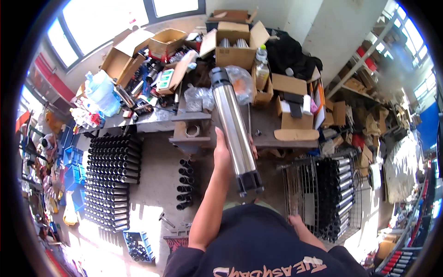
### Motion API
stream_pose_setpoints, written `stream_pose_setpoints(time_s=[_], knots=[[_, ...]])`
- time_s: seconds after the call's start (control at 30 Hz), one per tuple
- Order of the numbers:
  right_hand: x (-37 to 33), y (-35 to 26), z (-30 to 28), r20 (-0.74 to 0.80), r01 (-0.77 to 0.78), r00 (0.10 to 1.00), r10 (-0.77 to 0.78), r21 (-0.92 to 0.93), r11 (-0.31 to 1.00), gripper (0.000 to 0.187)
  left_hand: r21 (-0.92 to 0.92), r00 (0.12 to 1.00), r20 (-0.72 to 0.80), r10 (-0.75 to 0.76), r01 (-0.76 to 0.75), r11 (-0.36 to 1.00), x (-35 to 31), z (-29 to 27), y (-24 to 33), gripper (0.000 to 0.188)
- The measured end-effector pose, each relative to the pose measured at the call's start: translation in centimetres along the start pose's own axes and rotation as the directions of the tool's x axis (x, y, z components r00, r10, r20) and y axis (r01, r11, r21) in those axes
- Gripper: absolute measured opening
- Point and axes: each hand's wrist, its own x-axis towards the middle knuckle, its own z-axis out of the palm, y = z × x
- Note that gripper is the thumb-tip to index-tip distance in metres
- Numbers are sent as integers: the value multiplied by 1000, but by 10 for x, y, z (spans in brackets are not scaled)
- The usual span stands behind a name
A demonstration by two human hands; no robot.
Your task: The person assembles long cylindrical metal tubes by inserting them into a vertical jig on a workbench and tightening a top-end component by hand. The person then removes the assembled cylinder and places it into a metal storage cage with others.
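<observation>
A long shiny steel cylinder (234,124) with a black cap at its far end and a black forked fitting at its near end is held up, tilted, in front of me. My left hand (222,154) is wrapped round its lower half, thumb on the left side and fingertips showing on the right. Low on the right, my right hand (294,220) hangs beside a wire cage cart (300,198); its fingers are too small to make out. Just left of the cylinder, a metal fixture with a round opening (192,131) sits at the edge of the workbench (267,131).
Opened cardboard boxes (233,55), plastic bags (199,98) and bottles (262,69) crowd the bench. Many black-ended tubes (108,184) stand in rows on the left floor, with a short row (185,184) nearer. A hammer (167,220) and blue crate (138,246) lie lower left.
</observation>
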Motion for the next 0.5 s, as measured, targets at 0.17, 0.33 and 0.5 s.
stream_pose_setpoints(time_s=[0.17, 0.33, 0.5], knots=[[-27, -62, 29, 10, 70, 998, -70, -191, 979, 28, 502, 920, -302, 249, -69, 862, -37, 16, 44, 64], [15, -91, 76, 10, 357, 930, -367, -258, 898, 30, 516, 925, -266, 271, -101, 850, -31, 4, 52, 60], [-52, -190, 113, 149, 456, 889, -434, -176, 873, 30, 71, 986, -81, 148, -142, 987, -49, -22, 65, 74]])
